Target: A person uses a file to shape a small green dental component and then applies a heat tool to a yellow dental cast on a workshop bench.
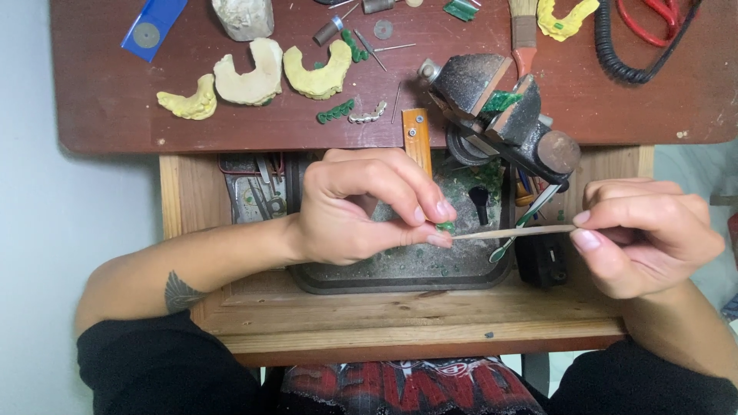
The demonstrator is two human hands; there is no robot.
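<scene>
There is 1 view, from a camera worn on the person's head. It looks almost straight down, so the person's lap fills the bottom edge and the far side of the dark wooden bench top [108, 107] runs along the top edge. It sits close: both forearms enter from the lower corners, and the open drawer [400, 315] lies at the centre. No 2nd view shares the scene.

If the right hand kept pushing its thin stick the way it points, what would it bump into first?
Most likely the small green piece pinched in the left hand. The right hand aims the stick straight at it, and the tip looks to be already touching.
</scene>
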